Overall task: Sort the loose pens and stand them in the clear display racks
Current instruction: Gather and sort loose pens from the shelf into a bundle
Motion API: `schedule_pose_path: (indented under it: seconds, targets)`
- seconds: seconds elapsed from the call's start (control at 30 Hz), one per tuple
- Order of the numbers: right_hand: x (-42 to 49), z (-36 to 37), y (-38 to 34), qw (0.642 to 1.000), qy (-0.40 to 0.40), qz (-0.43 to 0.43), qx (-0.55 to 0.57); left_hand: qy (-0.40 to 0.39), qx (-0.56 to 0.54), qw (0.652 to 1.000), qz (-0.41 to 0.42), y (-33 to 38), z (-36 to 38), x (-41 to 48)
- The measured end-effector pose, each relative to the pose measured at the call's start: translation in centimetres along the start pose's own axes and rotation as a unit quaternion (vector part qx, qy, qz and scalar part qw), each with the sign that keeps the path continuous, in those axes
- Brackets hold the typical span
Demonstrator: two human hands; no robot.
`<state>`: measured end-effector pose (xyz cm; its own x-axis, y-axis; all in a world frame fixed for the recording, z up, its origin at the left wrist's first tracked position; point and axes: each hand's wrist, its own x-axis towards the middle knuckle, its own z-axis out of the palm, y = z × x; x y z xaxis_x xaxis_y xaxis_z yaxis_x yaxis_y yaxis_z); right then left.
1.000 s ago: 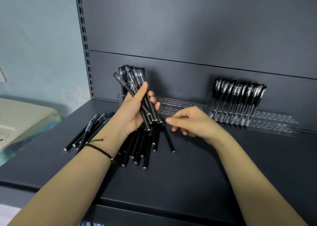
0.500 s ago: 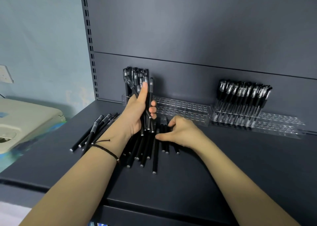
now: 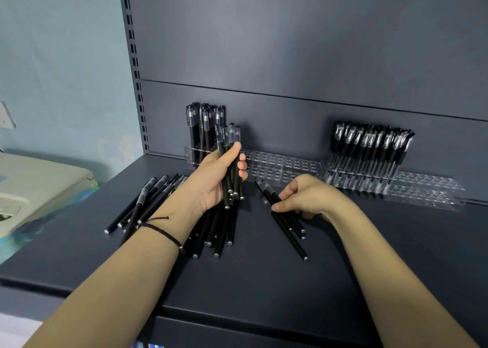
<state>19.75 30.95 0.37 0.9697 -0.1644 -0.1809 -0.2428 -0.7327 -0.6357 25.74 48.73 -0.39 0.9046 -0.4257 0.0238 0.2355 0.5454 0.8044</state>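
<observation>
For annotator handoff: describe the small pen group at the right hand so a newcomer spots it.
On the dark shelf, clear racks line the back panel. Before their empty middle stretch, the right hand pinches a few black pens lying flat. They sit apart from the bigger pile and the upright bundle in the left hand.

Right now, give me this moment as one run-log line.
left hand: grips upright pen bundle | right hand: pinches loose pens on shelf | clear display racks: partly filled
</observation>
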Motion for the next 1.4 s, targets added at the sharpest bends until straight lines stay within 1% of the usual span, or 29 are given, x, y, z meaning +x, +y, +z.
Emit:
schedule_pose_path:
  seconds: [0.07, 0.2, 0.3, 0.43, 0.57, 0.67, 0.73, 0.8, 0.87, 0.93, 1.0, 1.03, 1.1, 1.17, 1.2, 1.27, 1.4]
  targets:
    - [0.1, -0.1, 0.3, 1.000, 0.023, 0.005, 0.002, -0.007, 0.011, 1.000, -0.007, -0.1, 0.1, -0.1]
    - [0.2, 0.1, 0.4, 0.996, 0.074, 0.000, -0.051, -0.016, 0.021, 0.999, -0.018, -0.5, 0.3, -0.2]
    - [0.0, 0.1, 0.3, 0.995, 0.085, 0.003, -0.049, -0.017, 0.021, 0.999, -0.028, -0.4, 0.3, -0.1]
    - [-0.2, 0.0, 0.2, 0.996, 0.071, 0.006, -0.061, -0.012, 0.020, 0.999, -0.035, -0.2, 0.2, -0.2]
    - [-0.3, -0.1, -0.2, 0.991, 0.056, 0.016, -0.119, -0.007, 0.013, 0.999, -0.036, -0.4, 0.2, -0.1]
    - [-0.7, -0.5, -0.4, 0.989, 0.019, 0.012, -0.146, 0.003, 0.019, 0.999, -0.037, -0.6, 0.1, 0.0]
    - [-0.8, -0.7, -0.3, 0.990, -0.018, 0.009, -0.138, 0.007, 0.027, 0.999, -0.041, -0.8, 0.1, 0.1]
    - [-0.8, -0.8, -0.2, 0.991, -0.031, 0.001, -0.127, 0.008, 0.033, 0.998, -0.049, -0.9, 0.1, 0.0]
    - [-0.7, -0.8, 0.0, 0.993, -0.028, -0.010, -0.112, 0.008, 0.039, 0.998, -0.053, -0.9, 0.2, 0.0]
    - [-0.5, -0.9, 0.4, 0.998, -0.012, -0.022, -0.062, 0.016, 0.046, 0.997, -0.057, -1.0, 0.4, -0.2]
    - [-0.2, -1.0, 0.9, 0.998, 0.003, -0.033, 0.046, 0.033, 0.032, 0.997, -0.059, -1.1, 0.6, -0.2]
    - [-0.1, -1.1, 1.0, 0.993, 0.007, -0.046, 0.108, 0.039, 0.018, 0.997, -0.061, -1.2, 0.6, -0.2]
    - [-0.2, -1.2, 0.8, 0.965, -0.005, -0.089, 0.245, 0.031, -0.006, 0.997, -0.064, -1.2, 0.8, -0.2]
    - [-0.3, -1.0, 0.3, 0.931, -0.026, -0.127, 0.341, 0.010, 0.003, 0.998, -0.058, -1.2, 1.0, -0.4]
    - [-0.3, -0.8, 0.0, 0.921, -0.031, -0.136, 0.365, 0.001, 0.007, 0.999, -0.051, -1.3, 1.1, -0.5]
    - [0.0, -0.1, -0.3, 0.917, -0.025, -0.136, 0.374, -0.013, 0.019, 0.999, -0.040, -1.3, 1.2, -0.7]
    - [0.2, 1.3, -0.5, 0.944, 0.009, -0.127, 0.304, -0.024, 0.112, 0.992, -0.043, -1.4, 1.4, -0.9]
